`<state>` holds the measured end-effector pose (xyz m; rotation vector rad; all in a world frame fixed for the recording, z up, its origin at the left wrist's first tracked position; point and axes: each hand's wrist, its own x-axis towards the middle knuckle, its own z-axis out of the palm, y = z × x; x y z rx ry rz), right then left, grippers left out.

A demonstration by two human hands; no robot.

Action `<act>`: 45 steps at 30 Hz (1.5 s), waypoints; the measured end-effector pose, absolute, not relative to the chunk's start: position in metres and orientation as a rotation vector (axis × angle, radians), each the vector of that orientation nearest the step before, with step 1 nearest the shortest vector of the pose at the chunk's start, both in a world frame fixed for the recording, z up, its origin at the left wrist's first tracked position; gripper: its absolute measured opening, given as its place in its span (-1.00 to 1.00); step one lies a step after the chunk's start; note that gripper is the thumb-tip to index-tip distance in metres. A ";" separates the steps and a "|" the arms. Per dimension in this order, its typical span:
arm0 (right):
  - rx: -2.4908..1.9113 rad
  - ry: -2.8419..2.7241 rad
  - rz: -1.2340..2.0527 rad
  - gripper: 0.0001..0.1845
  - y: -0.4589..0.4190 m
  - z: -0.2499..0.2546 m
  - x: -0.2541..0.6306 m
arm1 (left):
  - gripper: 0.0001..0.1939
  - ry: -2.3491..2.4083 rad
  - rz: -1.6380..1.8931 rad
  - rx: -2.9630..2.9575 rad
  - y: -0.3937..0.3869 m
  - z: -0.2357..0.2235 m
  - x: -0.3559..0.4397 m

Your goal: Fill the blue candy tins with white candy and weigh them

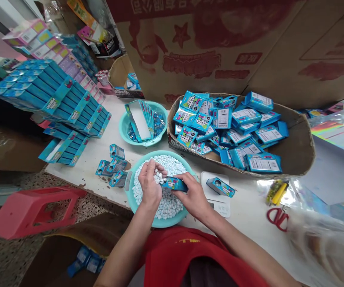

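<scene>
A teal bowl (136, 207) full of small white candies (169, 203) sits at the table's near edge. My left hand (149, 184) is cupped over it, closed on a handful of white candies. My right hand (191, 197) grips a small blue box (173, 183), held on its side with the open end toward my left hand. Another small blue box (220, 186) lies on a white scale (216, 201) just right of the bowl.
A cardboard tray (297, 151) heaped with blue boxes stands behind. A second teal bowl (124, 127) holds flat cartons. Loose blue boxes (114, 165) lie left of the bowl, stacked cartons (55, 99) farther left. Red scissors (278, 218) at right; red stool (31, 209) on the floor.
</scene>
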<state>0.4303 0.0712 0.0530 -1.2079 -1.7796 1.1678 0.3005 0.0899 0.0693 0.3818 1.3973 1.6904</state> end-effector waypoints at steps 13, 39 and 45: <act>-1.084 -1.629 1.202 -0.68 0.064 0.058 0.420 | -0.72 1.474 1.767 0.554 0.084 0.090 0.300; -1.056 -1.127 1.593 -0.51 0.057 0.010 0.444 | -0.70 1.347 1.653 0.476 0.092 0.078 0.298; -1.134 -1.217 1.453 -0.57 0.042 0.041 0.510 | -0.90 1.405 1.414 -0.028 0.097 0.047 0.276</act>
